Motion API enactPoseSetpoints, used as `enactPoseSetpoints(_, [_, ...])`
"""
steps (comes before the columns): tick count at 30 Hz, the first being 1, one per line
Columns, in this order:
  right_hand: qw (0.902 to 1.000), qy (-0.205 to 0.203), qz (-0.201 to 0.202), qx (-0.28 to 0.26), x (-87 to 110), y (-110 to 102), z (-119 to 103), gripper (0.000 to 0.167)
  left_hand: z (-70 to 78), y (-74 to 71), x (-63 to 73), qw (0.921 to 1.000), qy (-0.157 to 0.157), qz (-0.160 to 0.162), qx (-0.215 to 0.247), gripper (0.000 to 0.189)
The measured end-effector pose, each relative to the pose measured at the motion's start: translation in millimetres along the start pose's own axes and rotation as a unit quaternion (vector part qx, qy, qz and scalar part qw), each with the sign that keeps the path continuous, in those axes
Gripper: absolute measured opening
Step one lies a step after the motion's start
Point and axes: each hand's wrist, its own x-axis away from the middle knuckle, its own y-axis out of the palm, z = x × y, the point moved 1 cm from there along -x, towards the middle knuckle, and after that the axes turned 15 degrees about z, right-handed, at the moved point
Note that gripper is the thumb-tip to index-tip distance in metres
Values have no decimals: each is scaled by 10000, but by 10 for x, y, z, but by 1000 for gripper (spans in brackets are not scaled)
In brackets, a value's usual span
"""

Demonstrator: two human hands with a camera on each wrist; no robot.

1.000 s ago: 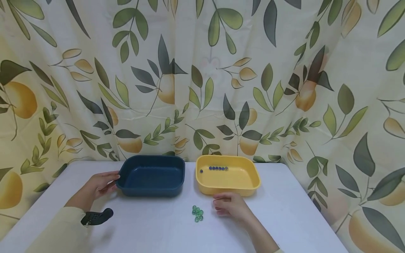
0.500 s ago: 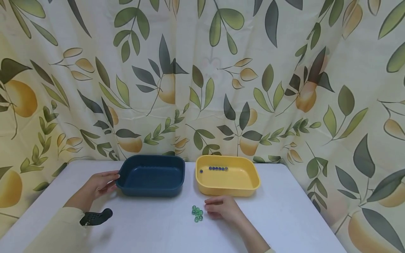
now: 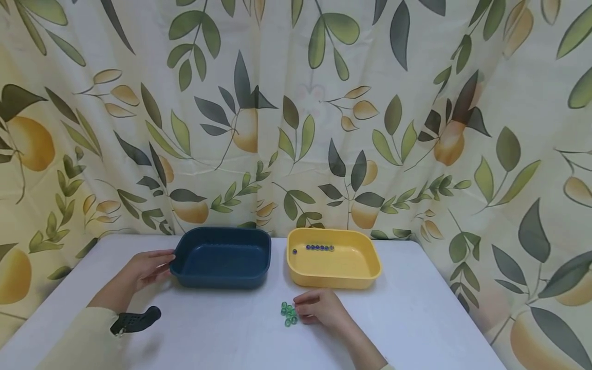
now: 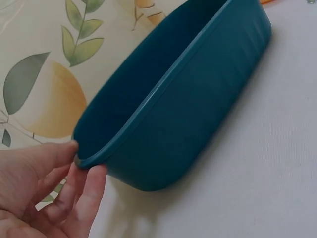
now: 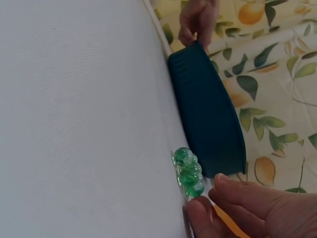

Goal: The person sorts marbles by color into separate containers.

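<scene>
Currently your left hand (image 3: pixel 150 267) pinches rim of blue bin (image 3: pixel 221 281), bin to its right. Green marbles (image 5: pixel 187 168) just left of your right hand (image 3: pixel 324 311); can't tell if it grips one. Yellow bin (image 3: pixel 333 281) beyond it.

The head camera is looking forward and down; the close left-wrist and left-facing right-wrist views are sharing the blue bin (image 4: pixel 173 131).

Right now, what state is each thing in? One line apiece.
Blue tub: upright, no contents visible
Yellow tub: upright, holding blue marbles
Blue marbles: six lined up, one apart
Green marbles: clustered on table
Left hand: pinching blue tub's rim
Right hand: fingers parted, at green marbles
</scene>
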Motion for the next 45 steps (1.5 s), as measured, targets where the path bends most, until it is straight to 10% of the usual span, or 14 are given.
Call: enactPoseSetpoints(45, [9956,-207,559,722,-14,100,43,10,-64,-38,49,9985,-139,-260,460,38])
